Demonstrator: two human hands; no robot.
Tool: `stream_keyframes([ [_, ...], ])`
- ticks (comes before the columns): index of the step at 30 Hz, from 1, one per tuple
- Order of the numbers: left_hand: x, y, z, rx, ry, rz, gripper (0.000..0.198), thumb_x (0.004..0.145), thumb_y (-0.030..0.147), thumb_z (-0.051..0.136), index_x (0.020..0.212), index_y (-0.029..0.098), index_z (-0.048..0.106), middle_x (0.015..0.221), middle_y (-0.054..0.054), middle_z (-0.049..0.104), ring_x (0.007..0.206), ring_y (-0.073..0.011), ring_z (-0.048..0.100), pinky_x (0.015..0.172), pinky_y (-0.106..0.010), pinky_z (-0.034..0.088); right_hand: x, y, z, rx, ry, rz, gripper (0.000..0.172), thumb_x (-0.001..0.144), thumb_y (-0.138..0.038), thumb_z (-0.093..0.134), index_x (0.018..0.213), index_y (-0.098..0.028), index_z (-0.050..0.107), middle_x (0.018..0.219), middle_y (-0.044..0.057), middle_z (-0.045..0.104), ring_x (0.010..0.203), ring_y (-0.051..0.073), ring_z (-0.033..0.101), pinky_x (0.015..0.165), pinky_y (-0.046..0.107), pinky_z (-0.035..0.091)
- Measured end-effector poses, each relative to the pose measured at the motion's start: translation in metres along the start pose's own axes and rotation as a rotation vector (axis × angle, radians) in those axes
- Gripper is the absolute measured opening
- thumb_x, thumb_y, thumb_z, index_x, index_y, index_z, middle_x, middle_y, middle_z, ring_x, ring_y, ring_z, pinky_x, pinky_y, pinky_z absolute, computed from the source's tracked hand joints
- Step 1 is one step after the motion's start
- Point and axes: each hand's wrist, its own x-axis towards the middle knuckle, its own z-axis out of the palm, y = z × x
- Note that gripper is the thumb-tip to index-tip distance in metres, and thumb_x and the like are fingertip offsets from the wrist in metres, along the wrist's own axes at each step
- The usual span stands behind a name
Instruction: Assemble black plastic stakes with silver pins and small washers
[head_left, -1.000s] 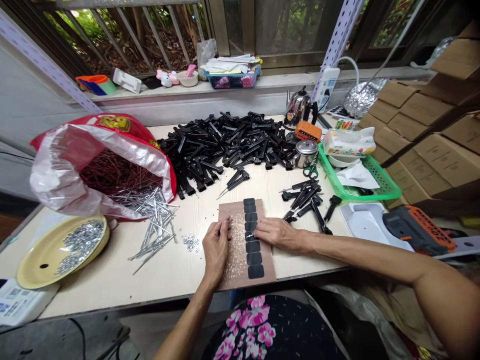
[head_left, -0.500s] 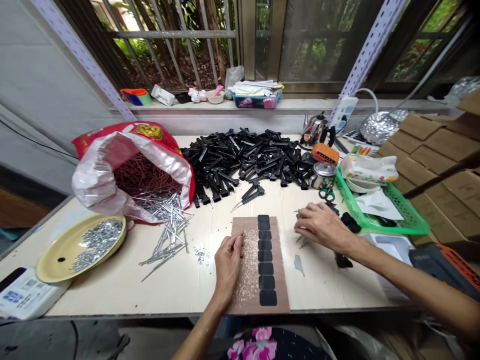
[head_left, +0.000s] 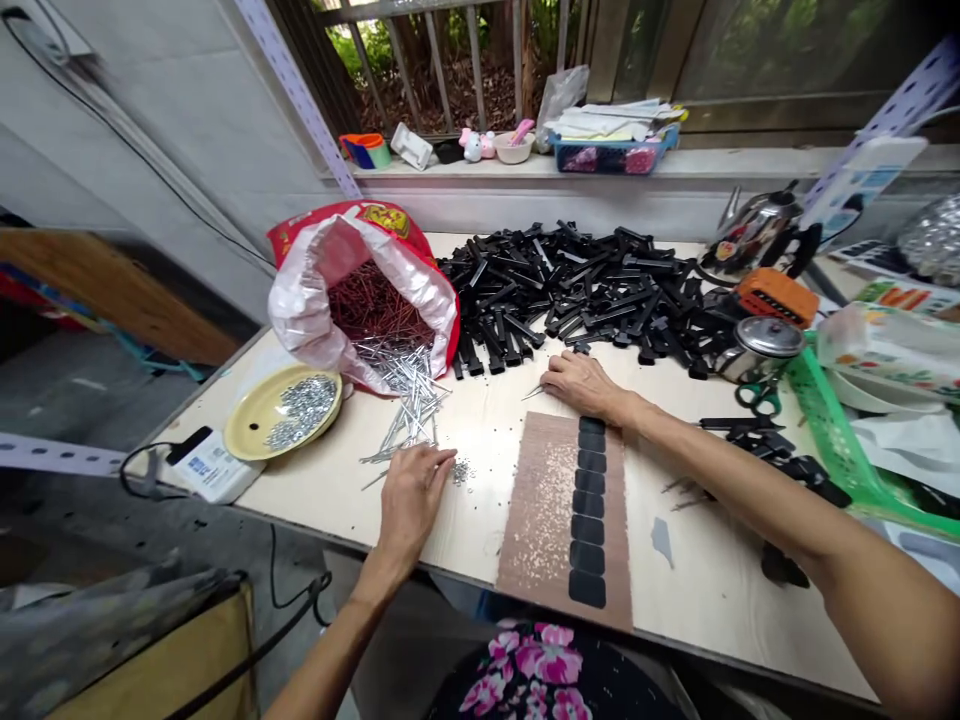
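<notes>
My left hand (head_left: 411, 505) is above the table, thumb and fingertips pinched together beside a small scatter of tiny metal washers (head_left: 463, 472). Anything in that pinch is too small to make out. Long silver nails (head_left: 409, 420) lie just beyond it. My right hand (head_left: 583, 385) reaches to the front of a heap of black plastic pieces (head_left: 592, 285). Its fingers are closed round a black piece with a thin metal pin (head_left: 532, 392), mostly hidden by the hand. Between my arms lies a brown board (head_left: 536, 560) bearing a column of black rounded squares (head_left: 587, 530).
A red and white sack (head_left: 307, 300) of nails stands at left, near a yellow dish (head_left: 244, 405) of small metal parts. On the right are a lidded metal pot (head_left: 765, 345), green scissors (head_left: 757, 400), a green basket (head_left: 817, 410) and more black pieces (head_left: 787, 460).
My view has turned left. My right hand has moved left from the right-hand pieces to those by the heap. My left hand has left the board for the washers.
</notes>
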Motion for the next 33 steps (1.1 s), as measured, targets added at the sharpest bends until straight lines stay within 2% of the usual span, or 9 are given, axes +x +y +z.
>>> stream_keyframes([
  [5, -0.003, -0.007, 0.015, 0.258, -0.080, 0.157, 0.028, 0.091, 0.027, 0.044, 0.100, 0.022, 0.071, 0.086, -0.010, 0.062, 0.083, -0.0237, 0.047, 0.070, -0.034, 0.042, -0.006, 0.002, 0.007, 0.003, -0.009, -0.029, 0.025, 0.095, -0.019, 0.039, 0.092, -0.016, 0.064, 0.091, 0.008, 0.057, 0.081, 0.018, 0.045, 0.068, 0.029, 0.032],
  [9, 0.008, -0.012, 0.022, 0.332, -0.138, 0.223, 0.030, 0.091, 0.021, 0.042, 0.105, 0.023, 0.069, 0.087, -0.010, 0.061, 0.082, -0.0234, 0.046, 0.068, -0.034, 0.040, -0.010, 0.002, 0.010, 0.010, 0.001, 0.020, 0.026, 0.095, -0.017, 0.039, 0.088, -0.015, 0.063, 0.088, 0.008, 0.056, 0.081, 0.018, 0.045, 0.070, 0.029, 0.034],
  [14, 0.022, -0.014, 0.023, 0.268, -0.147, 0.147, 0.028, 0.090, 0.025, 0.043, 0.097, 0.022, 0.070, 0.081, -0.009, 0.059, 0.079, -0.0227, 0.049, 0.068, -0.033, 0.040, -0.019, 0.006, 0.010, 0.031, 0.050, 0.103, 0.022, 0.094, -0.016, 0.040, 0.091, -0.014, 0.061, 0.093, 0.011, 0.057, 0.086, 0.020, 0.047, 0.075, 0.030, 0.036],
  [19, 0.038, -0.019, 0.027, 0.193, -0.163, 0.027, 0.026, 0.084, 0.025, 0.044, 0.088, 0.019, 0.069, 0.082, -0.010, 0.062, 0.086, -0.0253, 0.056, 0.075, -0.034, 0.043, -0.028, 0.009, 0.005, 0.081, 0.163, 0.130, 0.023, 0.094, -0.014, 0.038, 0.100, -0.014, 0.060, 0.094, 0.010, 0.059, 0.088, 0.020, 0.049, 0.080, 0.031, 0.038],
  [21, 0.043, -0.022, 0.026, 0.160, -0.207, -0.029, 0.022, 0.081, 0.027, 0.045, 0.078, 0.019, 0.066, 0.081, -0.010, 0.065, 0.082, -0.0247, 0.059, 0.074, -0.034, 0.044, -0.030, 0.002, -0.004, 0.140, 0.234, 0.173, 0.026, 0.093, -0.011, 0.037, 0.107, -0.015, 0.059, 0.098, 0.010, 0.059, 0.092, 0.019, 0.050, 0.083, 0.030, 0.039],
  [24, 0.055, -0.026, 0.027, 0.219, -0.259, -0.069, 0.022, 0.078, 0.033, 0.045, 0.074, 0.019, 0.062, 0.080, -0.009, 0.066, 0.074, -0.0245, 0.059, 0.069, -0.035, 0.044, -0.027, -0.015, -0.020, 0.170, 0.324, 0.233, 0.033, 0.093, -0.008, 0.033, 0.115, -0.015, 0.057, 0.096, 0.008, 0.059, 0.095, 0.017, 0.051, 0.087, 0.029, 0.040],
  [28, 0.069, -0.024, 0.032, 0.450, -0.293, 0.075, 0.033, 0.087, 0.039, 0.030, 0.074, 0.021, 0.054, 0.074, -0.009, 0.062, 0.076, -0.0282, 0.057, 0.063, -0.038, 0.044, -0.023, -0.040, -0.037, 0.146, 0.367, 0.213, 0.037, 0.094, -0.010, 0.033, 0.118, -0.022, 0.059, 0.098, 0.004, 0.058, 0.095, 0.016, 0.049, 0.087, 0.028, 0.041],
  [31, 0.061, -0.021, 0.033, 0.594, -0.211, 0.122, 0.040, 0.089, 0.038, 0.019, 0.079, 0.020, 0.053, 0.075, -0.011, 0.059, 0.075, -0.0300, 0.054, 0.056, -0.038, 0.042, -0.033, -0.069, -0.053, 0.198, 0.332, 0.207, 0.033, 0.096, -0.017, 0.036, 0.119, -0.025, 0.059, 0.100, 0.005, 0.057, 0.092, 0.016, 0.048, 0.079, 0.027, 0.044],
  [33, 0.054, -0.024, 0.036, 0.585, -0.132, 0.206, 0.039, 0.089, 0.037, 0.018, 0.081, 0.021, 0.053, 0.074, -0.010, 0.057, 0.073, -0.0285, 0.052, 0.058, -0.038, 0.043, -0.044, -0.085, -0.060, 0.257, 0.318, 0.214, 0.031, 0.097, -0.022, 0.039, 0.118, -0.023, 0.061, 0.101, 0.006, 0.056, 0.093, 0.017, 0.048, 0.076, 0.027, 0.045],
])
